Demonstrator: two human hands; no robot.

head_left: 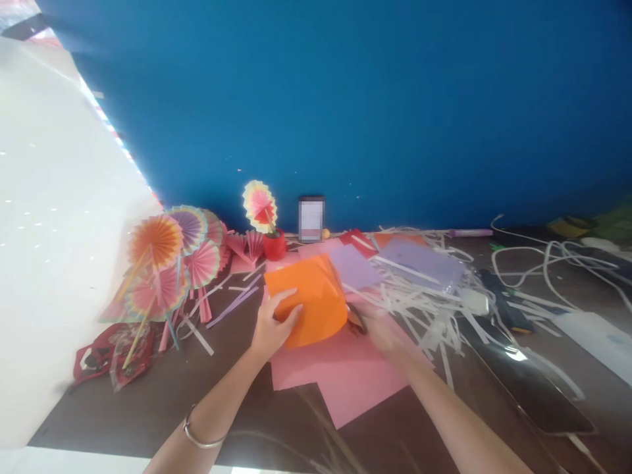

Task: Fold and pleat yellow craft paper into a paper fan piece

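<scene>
One light, bendy-looking orange sheet (316, 303) suits edge holds. My part-curled left hand (271, 326) holds it; my right hand (382, 329) grips scissors (363, 324) beside it.

We seem to be at a craft table in a room whose exact kind we cannot tell. Folded paper fans (155, 241), sheets of pink paper (340, 375) and heaps of white paper strips (434, 309) around us show papercraft work.

Orange sheet (306, 301), centre of frame: paper, smooth, matt. Smartphone (530, 375), lower right: glossy, dark, reflective screen. Bangle (203, 442), lower left: shiny, smooth, metallic-looking. Wall (355, 112), upper frame: matt.
</scene>
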